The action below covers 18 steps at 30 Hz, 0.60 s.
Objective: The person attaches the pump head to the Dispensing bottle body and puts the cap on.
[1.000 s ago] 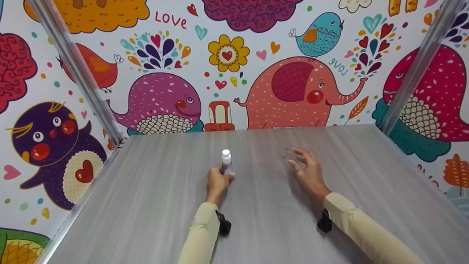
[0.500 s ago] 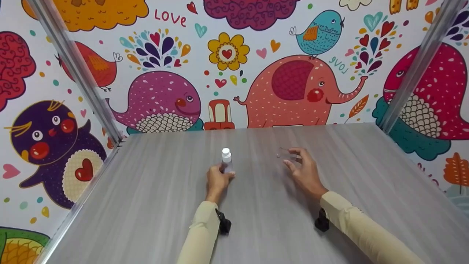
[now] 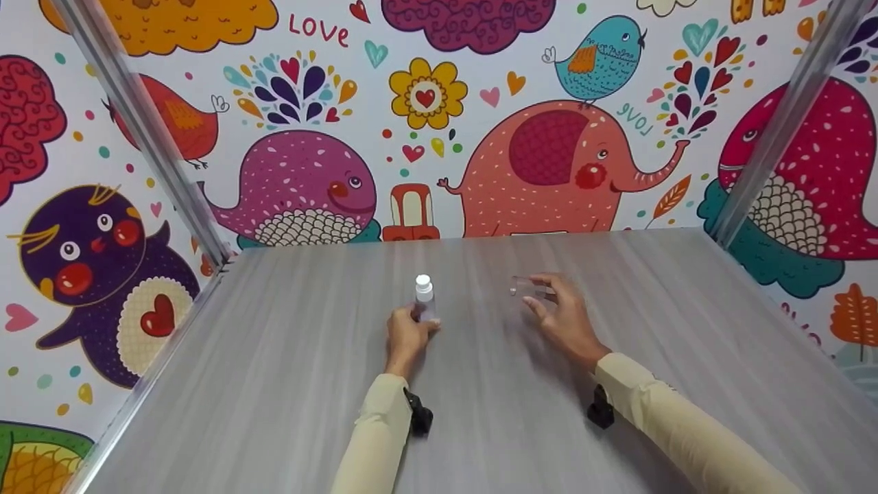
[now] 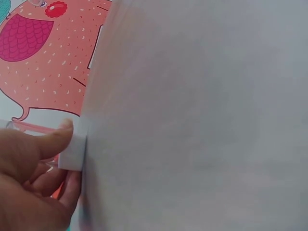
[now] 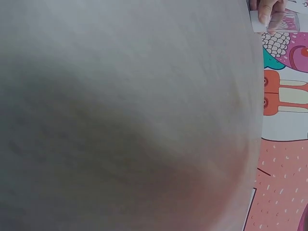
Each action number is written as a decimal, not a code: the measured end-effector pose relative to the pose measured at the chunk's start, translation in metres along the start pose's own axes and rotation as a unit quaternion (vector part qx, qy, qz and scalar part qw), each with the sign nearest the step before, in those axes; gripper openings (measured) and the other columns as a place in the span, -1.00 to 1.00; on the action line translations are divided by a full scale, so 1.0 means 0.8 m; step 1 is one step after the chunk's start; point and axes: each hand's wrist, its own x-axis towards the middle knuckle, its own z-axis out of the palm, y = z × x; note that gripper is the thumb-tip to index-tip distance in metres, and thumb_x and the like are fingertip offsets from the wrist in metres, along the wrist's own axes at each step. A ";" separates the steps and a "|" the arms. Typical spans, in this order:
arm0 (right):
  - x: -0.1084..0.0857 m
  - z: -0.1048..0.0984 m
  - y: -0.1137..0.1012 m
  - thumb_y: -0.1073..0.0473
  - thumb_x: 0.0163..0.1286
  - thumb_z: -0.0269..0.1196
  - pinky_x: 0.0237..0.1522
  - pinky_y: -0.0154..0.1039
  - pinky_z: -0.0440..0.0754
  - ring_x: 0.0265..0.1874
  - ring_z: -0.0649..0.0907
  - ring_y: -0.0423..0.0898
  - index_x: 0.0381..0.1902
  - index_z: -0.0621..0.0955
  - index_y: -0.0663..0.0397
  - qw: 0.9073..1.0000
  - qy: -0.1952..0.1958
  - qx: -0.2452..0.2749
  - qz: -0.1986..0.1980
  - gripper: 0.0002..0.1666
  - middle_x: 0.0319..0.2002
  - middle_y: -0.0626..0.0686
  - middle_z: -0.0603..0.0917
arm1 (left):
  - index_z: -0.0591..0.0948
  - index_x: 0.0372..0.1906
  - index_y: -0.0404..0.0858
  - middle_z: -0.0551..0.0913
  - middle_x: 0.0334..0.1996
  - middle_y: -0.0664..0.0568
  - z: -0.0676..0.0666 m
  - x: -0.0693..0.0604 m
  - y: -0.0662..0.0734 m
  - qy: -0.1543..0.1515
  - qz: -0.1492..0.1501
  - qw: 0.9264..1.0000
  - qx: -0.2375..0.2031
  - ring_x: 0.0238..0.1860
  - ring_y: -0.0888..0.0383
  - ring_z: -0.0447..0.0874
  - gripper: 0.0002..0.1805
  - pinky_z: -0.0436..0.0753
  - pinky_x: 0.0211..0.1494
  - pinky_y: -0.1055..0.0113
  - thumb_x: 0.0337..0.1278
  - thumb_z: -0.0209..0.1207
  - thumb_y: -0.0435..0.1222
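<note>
My left hand (image 3: 407, 339) grips a small clear bottle (image 3: 425, 296) with a white top, upright on the table. In the left wrist view, thumb and fingers close around the bottle's white base (image 4: 73, 153). To the right, my right hand (image 3: 568, 322) pinches a clear, cup-like cap (image 3: 523, 287) between thumb and fingers, held above the table and apart from the bottle. The cap is see-through and its outline is faint. In the right wrist view the right hand does not show; the bottle (image 5: 288, 21) appears at the top right corner.
The grey wood-grain table (image 3: 274, 384) ends at a wall (image 3: 425, 165) printed with cartoon animals. Metal posts (image 3: 151, 137) stand at its back corners. A dark wrist camera (image 3: 420, 414) is strapped at each sleeve.
My right hand has moved a little to the left with the clear cap, nearer the bottle. My left hand and the bottle have stayed in place.
</note>
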 end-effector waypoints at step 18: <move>0.005 0.020 -0.015 0.36 0.28 0.35 0.18 0.00 0.60 0.11 0.64 0.13 0.19 0.55 0.15 0.999 -0.035 0.026 -0.017 -0.50 0.07 0.17 0.62 | 0.70 -0.05 -0.41 0.76 -0.06 -0.24 0.000 0.005 -0.002 -0.021 -0.028 0.999 -0.001 -0.02 -0.07 0.71 -0.63 0.59 0.14 0.01 -0.03 0.43 -0.39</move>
